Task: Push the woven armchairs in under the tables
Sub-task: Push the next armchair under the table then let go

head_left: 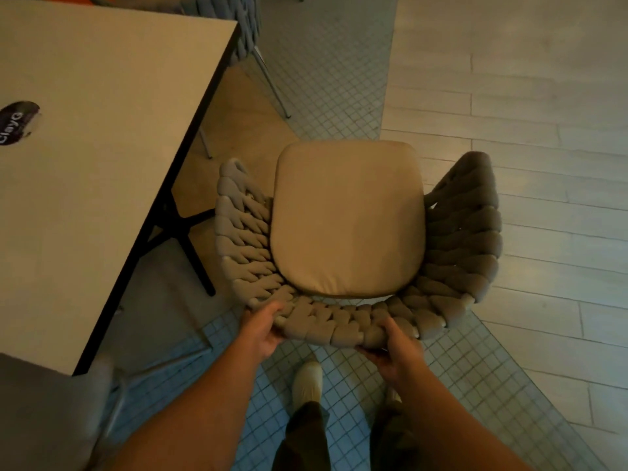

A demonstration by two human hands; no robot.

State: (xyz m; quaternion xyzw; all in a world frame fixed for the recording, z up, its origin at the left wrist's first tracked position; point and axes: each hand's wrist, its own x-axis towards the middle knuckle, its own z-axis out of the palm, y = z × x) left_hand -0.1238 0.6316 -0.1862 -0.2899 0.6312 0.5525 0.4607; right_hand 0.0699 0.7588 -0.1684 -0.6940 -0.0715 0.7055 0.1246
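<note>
- woven armchair (356, 232) stands out on the floor just right of the table (102, 147), not under it
- left hand (263, 331) and right hand (396, 351) both clamped on the chair's backrest rim (thumbs on top)
- beige cushion (346, 219) on seat

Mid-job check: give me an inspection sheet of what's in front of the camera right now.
Surface: table at left, pale top, dark pedestal base; a dark round sticker on it.
Job's things: woven armchair with tan cushion stands beside the table's right edge, not under it.
Clutter: nothing seen.
Hands: left hand and right hand both grip the armchair's woven back rim.
Cables: nothing seen.
Surroundings: second woven chair at the table's far end; grey chair part at lower left; mosaic and plank flooring; the person's shoe below.
</note>
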